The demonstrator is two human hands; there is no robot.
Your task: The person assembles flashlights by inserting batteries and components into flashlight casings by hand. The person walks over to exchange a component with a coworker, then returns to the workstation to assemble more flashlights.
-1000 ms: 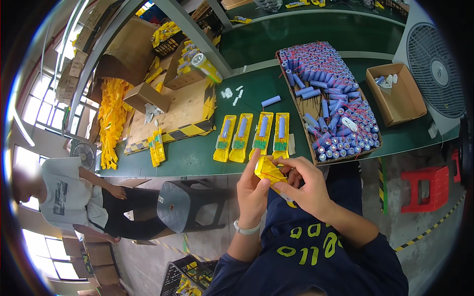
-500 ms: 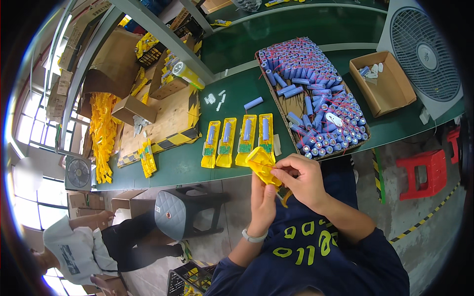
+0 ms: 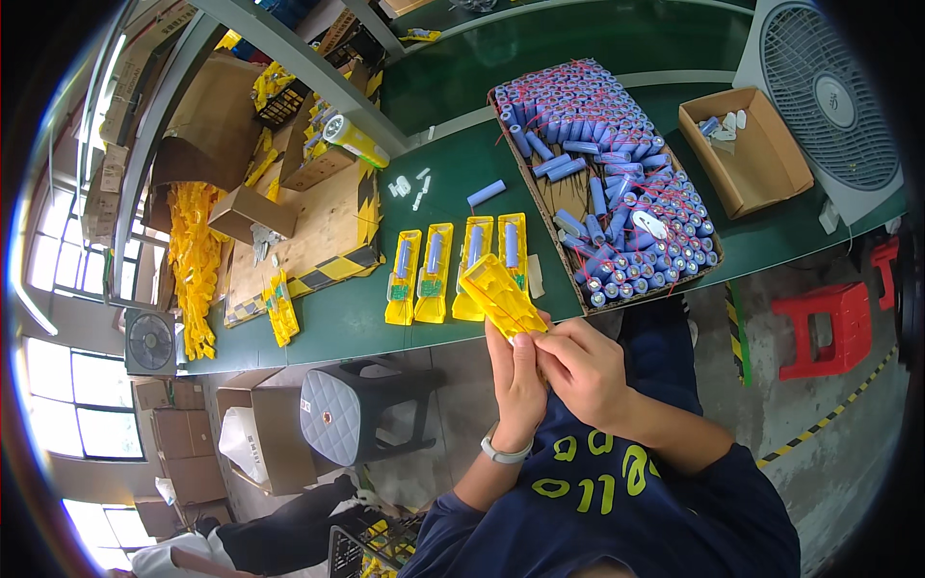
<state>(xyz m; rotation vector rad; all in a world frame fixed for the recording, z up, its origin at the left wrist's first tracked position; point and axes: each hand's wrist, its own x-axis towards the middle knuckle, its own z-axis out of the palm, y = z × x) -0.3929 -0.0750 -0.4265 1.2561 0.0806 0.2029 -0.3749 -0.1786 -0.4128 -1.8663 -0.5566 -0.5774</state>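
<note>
Both the left hand [image 3: 514, 378] and the right hand [image 3: 585, 371] grasp the near end of a yellow tray [image 3: 501, 297] angling up and away above the green table [image 3: 482, 135]; steadier, I judge, pinched by its edges; fingertips and anything inside are hard to make out.

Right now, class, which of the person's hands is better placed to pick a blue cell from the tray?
Probably the right hand: it lies on the same side as the tray of blue cells, nearer its edge. The left hand grips the yellow holder from below, so it looks busier.
</note>
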